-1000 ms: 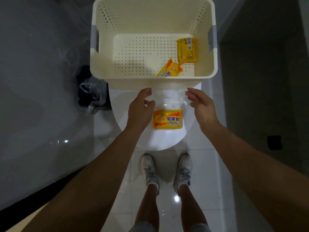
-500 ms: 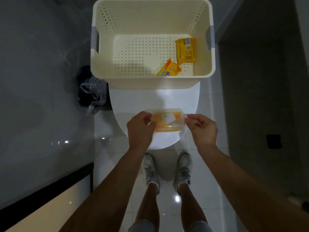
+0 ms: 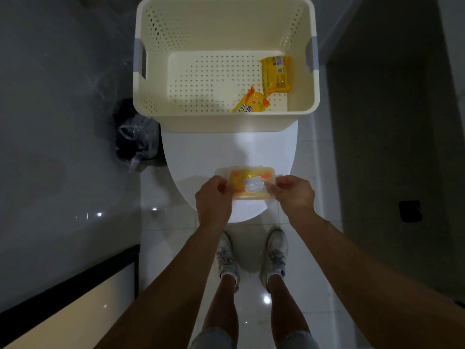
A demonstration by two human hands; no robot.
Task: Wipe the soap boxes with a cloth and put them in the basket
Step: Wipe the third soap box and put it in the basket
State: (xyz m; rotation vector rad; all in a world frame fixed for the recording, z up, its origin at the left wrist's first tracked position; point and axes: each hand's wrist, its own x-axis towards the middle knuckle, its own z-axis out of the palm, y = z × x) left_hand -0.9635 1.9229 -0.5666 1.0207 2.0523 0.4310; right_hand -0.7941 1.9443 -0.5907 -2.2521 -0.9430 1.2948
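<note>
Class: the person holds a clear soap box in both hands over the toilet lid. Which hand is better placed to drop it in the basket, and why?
Probably the right hand. Both it and the left hand grip the soap box, but the two yellow packets lie in the basket's right part, on that hand's side.

Clear, glossy plastic on the soap box, its see-through lid letting the yellow wrapper inside show, with a pale matt sticker on top. Behind it, the basket is cream plastic, matt and smooth, walls and floor punched with small round holes, and 2 greyish handle inserts at the sides. Inside lie 2 soap packets in shiny, crinkled yellow film. The toilet lid is smooth white and glossy. Floor tiles are polished, throwing back bright spots of light. The bin bag at the left is thin, wrinkled, shiny plastic film.
</note>
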